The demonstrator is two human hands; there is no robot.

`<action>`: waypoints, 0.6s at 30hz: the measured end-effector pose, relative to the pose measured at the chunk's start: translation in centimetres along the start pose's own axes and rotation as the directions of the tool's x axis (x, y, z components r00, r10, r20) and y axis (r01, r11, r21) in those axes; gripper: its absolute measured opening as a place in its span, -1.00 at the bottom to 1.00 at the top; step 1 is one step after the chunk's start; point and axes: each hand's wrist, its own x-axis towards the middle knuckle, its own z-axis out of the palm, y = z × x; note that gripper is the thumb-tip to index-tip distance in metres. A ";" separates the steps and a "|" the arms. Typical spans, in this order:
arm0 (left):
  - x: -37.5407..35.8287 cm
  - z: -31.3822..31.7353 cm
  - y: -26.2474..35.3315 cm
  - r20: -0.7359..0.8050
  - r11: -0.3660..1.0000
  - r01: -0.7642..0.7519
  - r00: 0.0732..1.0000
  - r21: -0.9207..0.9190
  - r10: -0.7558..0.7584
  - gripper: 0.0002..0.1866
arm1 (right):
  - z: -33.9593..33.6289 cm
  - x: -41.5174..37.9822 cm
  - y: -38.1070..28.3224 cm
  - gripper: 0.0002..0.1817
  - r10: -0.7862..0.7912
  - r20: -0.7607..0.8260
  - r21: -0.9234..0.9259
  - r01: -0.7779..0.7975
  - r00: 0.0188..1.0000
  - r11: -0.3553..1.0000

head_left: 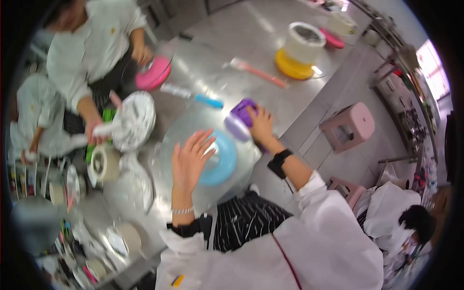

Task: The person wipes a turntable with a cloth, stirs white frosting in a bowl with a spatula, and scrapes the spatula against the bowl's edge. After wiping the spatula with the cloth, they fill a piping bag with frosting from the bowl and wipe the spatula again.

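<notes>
My left hand (191,162) is over a round turntable with a blue base (224,166) and a wide clear top (176,130). Its fingers are stretched out, and nothing is in them. A bracelet and a dark band circle that wrist. At the far right edge of the turntable, my right hand (261,124) has its fingers curled over a crumpled purple cloth (242,112). Part of the cloth is hidden under the palm. A pale purple patch shows on the clear top just below it. Beyond the turntable lies a blue-handled spatula (209,100).
Across the metal table (208,58), a person in white holds a foil-lined bowl (137,121) and rests a hand near a pink turntable (153,73). A pink-handled spatula (265,75) and a yellow turntable (292,65) bearing a white tub stand farther back. Right, a pink stool (349,126) is on the floor.
</notes>
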 end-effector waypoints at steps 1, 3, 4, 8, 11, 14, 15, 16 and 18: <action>0.5 -0.9 0.8 -0.020 1.000 0.012 1.000 0.017 -0.011 -0.34 | -1.4 3.0 0.9 -0.37 0.034 -0.096 -0.030 -0.037 0.995 0.999; -0.1 1.9 9.6 -0.256 0.909 0.129 0.966 0.396 -0.026 -0.43 | 1.7 3.3 -9.0 -0.44 0.222 -0.045 0.643 -0.142 0.974 0.753; 0.9 1.8 8.9 -0.272 0.828 0.155 0.962 0.539 -0.003 -0.44 | 0.8 2.5 -7.4 -0.45 0.305 -0.110 0.729 -0.132 0.946 0.671; 8.3 1.8 6.1 -0.254 0.429 0.153 0.949 0.890 0.188 -0.47 | -7.9 0.6 -3.9 -0.40 0.347 -0.046 0.998 0.026 0.937 0.062; 12.9 2.4 0.9 -0.224 0.772 0.068 0.970 0.632 0.098 -0.45 | -11.6 -1.5 -6.6 -0.33 0.368 -0.378 0.881 0.209 0.850 0.424; 11.8 6.2 -4.3 0.211 0.923 0.343 0.903 0.172 -0.375 -0.41 | -10.8 -1.6 -10.3 -0.32 0.641 -0.426 0.849 0.038 0.639 0.526; 10.8 7.3 -4.8 0.024 0.899 0.326 0.937 0.292 -0.348 -0.38 | -11.9 -1.2 -10.1 -0.32 0.639 -0.437 0.846 0.048 0.633 0.531; 10.1 8.1 -5.0 -0.157 0.852 0.327 0.945 0.408 -0.288 -0.35 | -13.2 -0.5 -9.6 -0.37 0.739 -0.196 0.980 0.140 0.644 0.138; 8.7 9.0 -5.7 -0.174 0.784 0.330 0.944 0.526 -0.281 -0.36 | -13.8 0.9 -7.9 -0.52 0.797 0.039 0.953 0.218 0.603 -0.212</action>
